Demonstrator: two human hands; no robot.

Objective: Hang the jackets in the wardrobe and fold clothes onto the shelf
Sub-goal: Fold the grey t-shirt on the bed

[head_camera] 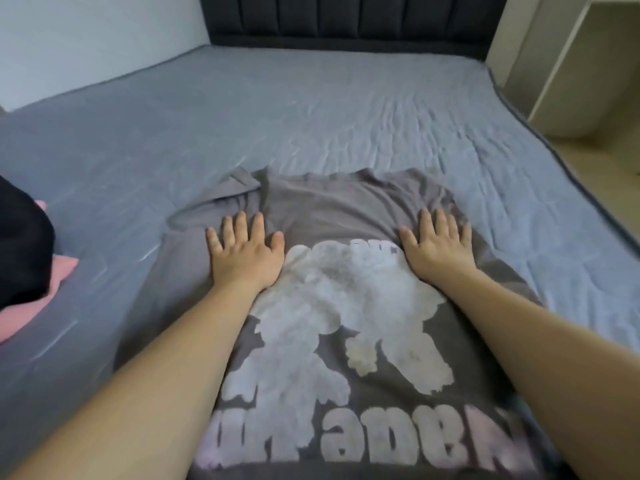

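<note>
Your grey T-shirt (346,209) lies flat on the bed (311,109), print side up, its long axis running from you toward the dark headboard (346,22), collar end far. Open sheet stretches beyond the collar and to both sides; the bed's right edge drops to the floor (616,140). A black garment (20,244) over a pink one (64,268) sits at the left edge. Your left hand (242,254) and right hand (440,247) press flat on the shirt's upper part, fingers (239,223) straight and spread, gripping nothing. The pale print's lettering is upside down and too blurred to read.
</note>
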